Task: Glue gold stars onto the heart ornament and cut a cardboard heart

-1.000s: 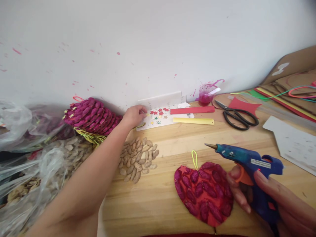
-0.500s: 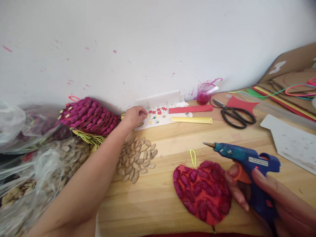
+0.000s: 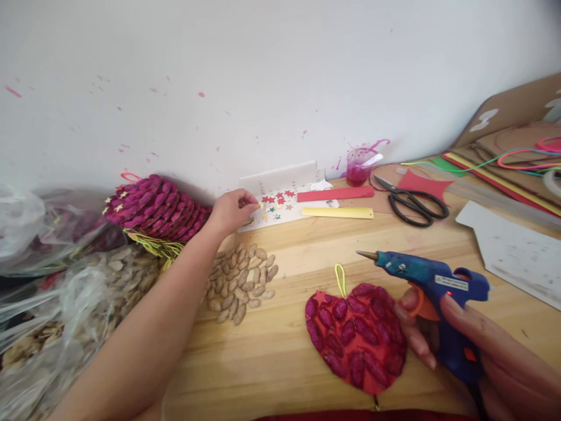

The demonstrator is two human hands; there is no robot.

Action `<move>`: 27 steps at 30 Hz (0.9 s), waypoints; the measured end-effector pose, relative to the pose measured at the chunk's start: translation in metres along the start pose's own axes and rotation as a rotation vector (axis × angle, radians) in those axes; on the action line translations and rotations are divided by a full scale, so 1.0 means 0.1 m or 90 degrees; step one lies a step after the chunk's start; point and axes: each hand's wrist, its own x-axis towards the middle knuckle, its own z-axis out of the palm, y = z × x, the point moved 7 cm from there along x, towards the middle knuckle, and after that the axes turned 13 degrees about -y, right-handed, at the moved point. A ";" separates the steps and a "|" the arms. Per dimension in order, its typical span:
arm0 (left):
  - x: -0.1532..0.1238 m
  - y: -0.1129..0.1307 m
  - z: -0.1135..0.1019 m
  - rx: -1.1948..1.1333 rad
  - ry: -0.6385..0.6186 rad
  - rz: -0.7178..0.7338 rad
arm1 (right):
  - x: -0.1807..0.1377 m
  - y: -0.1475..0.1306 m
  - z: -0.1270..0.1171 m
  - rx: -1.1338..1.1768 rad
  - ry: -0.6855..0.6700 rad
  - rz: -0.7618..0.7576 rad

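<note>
My right hand [image 3: 473, 345] is wrapped around a blue hot glue gun [image 3: 433, 280] with an orange trigger. Its nozzle points left, above the table. Below the nozzle lies a red heart [image 3: 355, 339] covered with magenta-painted peanuts, with a yellow cord loop on top and a red star at its upper left. My left hand [image 3: 234, 211] reaches to the back, thumb and fingers pinched at the left edge of a white sheet [image 3: 302, 214] bearing small red, green and gold stars [image 3: 279, 197]. A tiny yellowish piece shows at the fingertips; whether it is held is unclear.
Loose peanuts [image 3: 241, 283] lie under my left forearm. Stacked magenta peanut hearts [image 3: 158, 207] and plastic bags [image 3: 70, 310] crowd the left. Red [image 3: 335, 193] and yellow strips [image 3: 337, 213], a cup of magenta paint [image 3: 358, 169] and black scissors [image 3: 416, 204] sit toward the back.
My left thumb and fingers have shifted slightly at the sheet's edge. My right hand still holds the glue gun over the heart; the whole view has shifted slightly.
</note>
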 end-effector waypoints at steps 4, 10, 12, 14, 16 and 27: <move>-0.27 0.17 0.03 -0.177 -0.018 0.039 | 0.04 0.01 -0.04 -0.005 -0.031 -0.008; -0.45 0.29 0.03 -0.203 0.003 0.056 | 0.08 -0.09 -0.03 0.053 -0.031 -0.008; -0.39 0.23 0.04 -0.208 0.024 0.056 | 0.11 -0.16 0.02 0.037 -0.031 -0.022; -0.30 0.13 0.05 -0.227 0.049 0.051 | 0.13 -0.22 0.07 0.033 -0.029 -0.037; -0.25 0.04 0.05 -0.236 0.066 0.055 | 0.13 -0.24 0.10 0.038 -0.025 -0.044; -0.43 0.19 -0.20 0.000 0.181 0.170 | 0.17 -0.48 0.08 0.030 0.017 -0.108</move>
